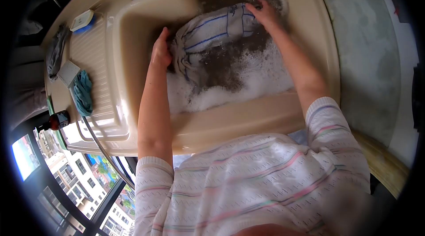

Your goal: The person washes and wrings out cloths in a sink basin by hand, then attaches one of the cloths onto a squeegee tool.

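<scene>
Cloth (206, 28), white with blue lines, lies bunched and wet in the basin (265, 114), part of it above the murky water (230, 61), its left end twisted into folds beside the left hand (161, 52). That hand's upper digit points up and away from the wearer; the rest are hidden, so I cannot tell whether they clamp the fabric. The right hand (264, 14) is at the cloth's far right end, thumb and forefinger apart, the thumb over the fabric's edge, with no firm pinch showing. The likeliest trouble, I judge, is slipping: soaked, soapy fabric is heavy, and with such a loose hold at the right the end could slide out and drop back. A sudden drop or hard shove could then throw water and suds (261, 79) over the near rim onto the striped shirt (248, 183), which sits close to it. Both sleeves (327, 114) stop near the elbows, clear of the water, but leaning deeper could wet their cuffs. Foam also hides part of the basin, so anything small beneath it could be missed. On the drainboard (104, 63), a teal cloth (83, 92) lies well apart from both hands.
</scene>
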The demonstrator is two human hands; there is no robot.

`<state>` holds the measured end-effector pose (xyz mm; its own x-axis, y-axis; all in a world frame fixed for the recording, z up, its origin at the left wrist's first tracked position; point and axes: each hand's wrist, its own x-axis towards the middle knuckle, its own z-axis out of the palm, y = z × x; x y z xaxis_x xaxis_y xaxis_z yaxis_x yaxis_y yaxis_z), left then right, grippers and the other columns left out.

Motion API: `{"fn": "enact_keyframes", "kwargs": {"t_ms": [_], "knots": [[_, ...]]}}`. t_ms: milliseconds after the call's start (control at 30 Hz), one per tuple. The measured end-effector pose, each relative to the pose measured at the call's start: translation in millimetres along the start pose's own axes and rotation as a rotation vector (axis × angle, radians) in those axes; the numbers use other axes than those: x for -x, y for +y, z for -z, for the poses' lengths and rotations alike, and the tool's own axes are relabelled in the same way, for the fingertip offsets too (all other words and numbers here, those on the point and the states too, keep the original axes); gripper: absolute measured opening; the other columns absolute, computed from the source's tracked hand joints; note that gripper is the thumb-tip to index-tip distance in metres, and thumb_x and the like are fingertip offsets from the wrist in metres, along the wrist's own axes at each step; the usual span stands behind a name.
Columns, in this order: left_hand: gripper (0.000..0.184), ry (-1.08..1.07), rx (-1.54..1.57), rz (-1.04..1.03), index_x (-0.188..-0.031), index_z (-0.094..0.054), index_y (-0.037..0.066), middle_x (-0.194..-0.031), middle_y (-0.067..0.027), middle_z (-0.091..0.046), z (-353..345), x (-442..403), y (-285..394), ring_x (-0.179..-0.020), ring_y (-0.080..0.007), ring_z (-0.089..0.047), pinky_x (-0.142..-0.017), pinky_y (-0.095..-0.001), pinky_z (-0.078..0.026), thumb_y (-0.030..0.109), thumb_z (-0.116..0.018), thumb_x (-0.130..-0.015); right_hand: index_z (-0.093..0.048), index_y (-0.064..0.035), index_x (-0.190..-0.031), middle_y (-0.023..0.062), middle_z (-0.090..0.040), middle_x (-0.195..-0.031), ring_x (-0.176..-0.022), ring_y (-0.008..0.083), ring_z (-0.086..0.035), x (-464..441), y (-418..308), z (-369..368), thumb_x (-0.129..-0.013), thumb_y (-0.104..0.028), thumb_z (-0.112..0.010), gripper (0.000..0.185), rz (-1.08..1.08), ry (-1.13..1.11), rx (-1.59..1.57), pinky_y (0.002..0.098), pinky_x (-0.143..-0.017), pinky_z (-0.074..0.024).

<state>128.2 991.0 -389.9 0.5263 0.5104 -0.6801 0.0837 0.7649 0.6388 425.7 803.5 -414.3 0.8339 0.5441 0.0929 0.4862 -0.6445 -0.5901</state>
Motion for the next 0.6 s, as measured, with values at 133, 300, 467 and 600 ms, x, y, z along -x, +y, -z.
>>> {"fn": "enact_keyframes", "kwargs": {"t_ms": [133, 300, 467, 600], "knots": [[0.055, -0.119, 0.011, 0.106, -0.122, -0.043, 0.012, -0.123, -0.0052, -0.047, -32, -2, -20, -0.114, -0.0252, -0.041, -0.098, -0.0476, -0.027, 0.052, -0.036, -0.086, -0.059, -0.0143, -0.103, 0.0125, -0.061, -0.096, -0.087, 0.0286, -0.059, 56, -52, -42, -0.071, -0.046, -0.06, 0.045, 0.119, -0.102, 0.099, 0.0349, -0.072, -0.0475], [0.041, -0.839, 0.489, 0.155, -0.106, -0.053, 0.009, -0.104, -0.0073, -0.057, 3, -51, -50, -0.097, -0.0222, -0.053, -0.085, -0.0365, -0.041, 0.042, -0.04, -0.087, -0.06, -0.0156, -0.084, 0.0084, -0.056, -0.087, -0.071, 0.027, -0.058, 140, -161, -23, -0.067, -0.035, -0.065, 0.026, 0.614, -0.222, -0.287, 0.0354, -0.062, -0.0483], [0.032, 0.038, -0.091, -0.077, -0.101, -0.055, 0.001, -0.095, -0.0117, -0.058, -41, 2, -34, -0.088, -0.022, -0.055, -0.077, -0.0356, -0.044, 0.028, -0.048, -0.084, -0.059, -0.0132, -0.085, 0.0134, -0.058, -0.081, -0.073, 0.0316, -0.058, 96, -157, -40, -0.072, -0.04, -0.06, 0.03, 0.351, -0.212, -0.19, 0.0397, -0.063, -0.0477], [0.046, -0.012, -0.265, -0.177, -0.108, -0.052, -0.004, -0.101, -0.0125, -0.057, -50, 20, 5, -0.091, -0.0198, -0.054, -0.078, -0.0306, -0.042, 0.029, -0.06, -0.077, -0.058, -0.0119, -0.106, 0.0131, -0.06, -0.1, -0.093, 0.0303, -0.057, 29, -75, -6, -0.072, -0.051, -0.056, 0.052, 0.203, -0.437, 0.242, 0.0381, -0.077, -0.0458]]}}
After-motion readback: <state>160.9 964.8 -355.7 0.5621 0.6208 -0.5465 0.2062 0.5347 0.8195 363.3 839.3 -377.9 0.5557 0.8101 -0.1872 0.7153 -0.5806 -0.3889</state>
